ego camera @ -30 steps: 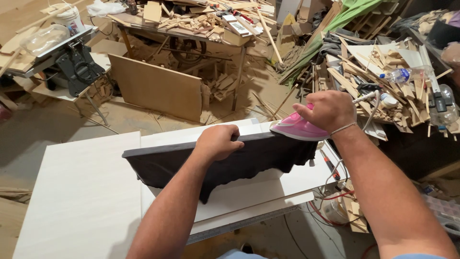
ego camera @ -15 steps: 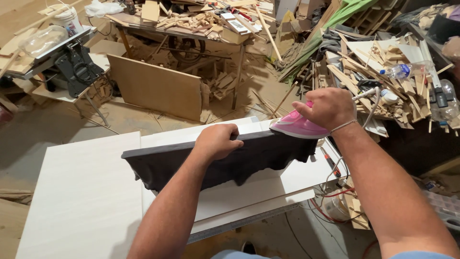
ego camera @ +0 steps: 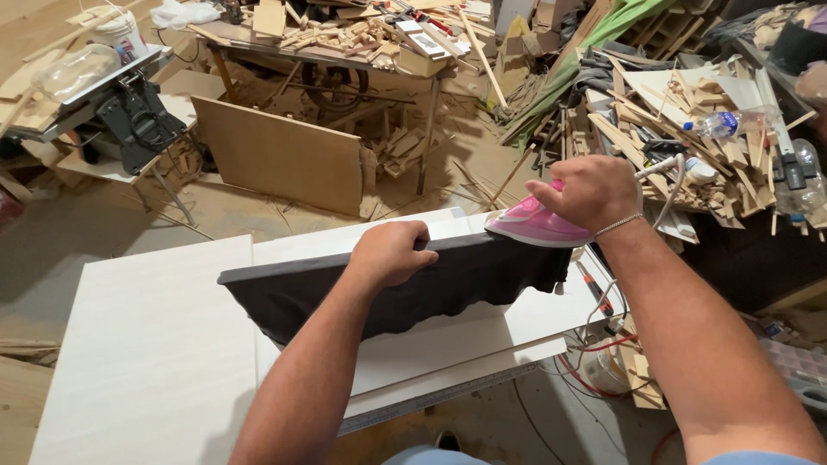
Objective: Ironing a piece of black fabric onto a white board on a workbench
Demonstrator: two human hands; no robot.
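Step in hand: ironing along the top edge of a dark panel (ego camera: 405, 288) stood on edge across the white surface (ego camera: 146, 344); likely pressing an edge strip on, though the strip itself can't be made out.

Right hand (ego camera: 594, 194), at 2 o'clock from frame centre, fingers wrapped tight round the handle of a pink iron (ego camera: 534, 226); sole flat on the panel's right end; white cord (ego camera: 668, 172) trails off toward 2 o'clock.

Left hand (ego camera: 389, 251), near centre, fingers curled over the panel's top edge, steadying it upright; panel runs from 9 to 3 o'clock.

Behind, at 12 o'clock: cluttered workbench (ego camera: 345, 43); brown board (ego camera: 280, 164) leaning at 11; scrap wood pile (ego camera: 689, 112) at 2.

Next move, as judged: slide the iron along the edge; left hand must clear its path; panel must stay square and upright.
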